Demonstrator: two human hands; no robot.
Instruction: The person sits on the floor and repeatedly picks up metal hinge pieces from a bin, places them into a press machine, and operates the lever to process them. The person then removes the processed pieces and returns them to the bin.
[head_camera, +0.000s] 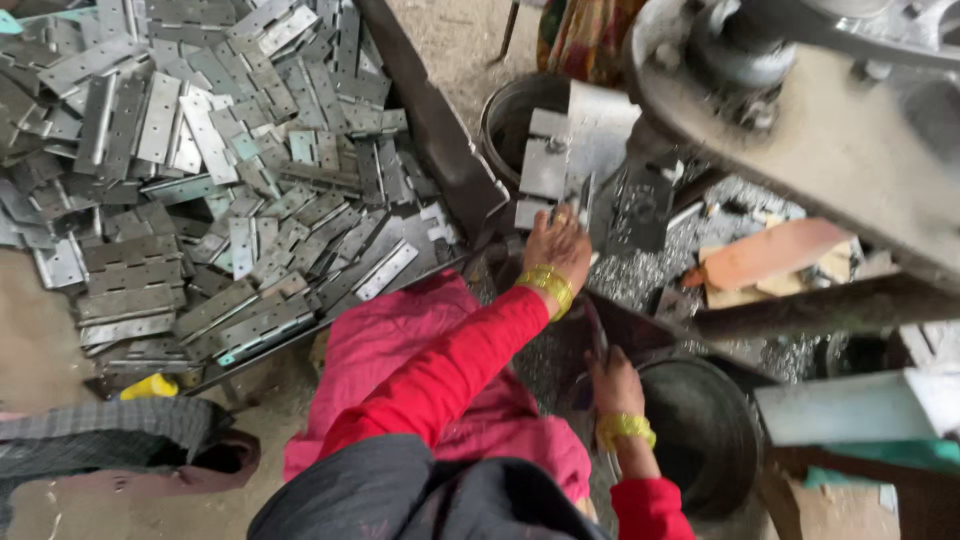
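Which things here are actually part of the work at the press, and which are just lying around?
In use:
left hand
right hand
metal plate at the press
hinge pile
dark bowl

Lying about:
yellow object
cardboard scrap
checked cloth

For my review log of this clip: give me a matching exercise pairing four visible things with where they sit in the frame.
Things:
1. heap of metal hinges
2. left hand
3. right hand
4. dark round pan

Places:
A. at the press die, centre
B. upper left
C. lower right, beside the right hand
D. low, by a thin metal strip

Pairs: 1-B, 2-A, 3-D, 4-C
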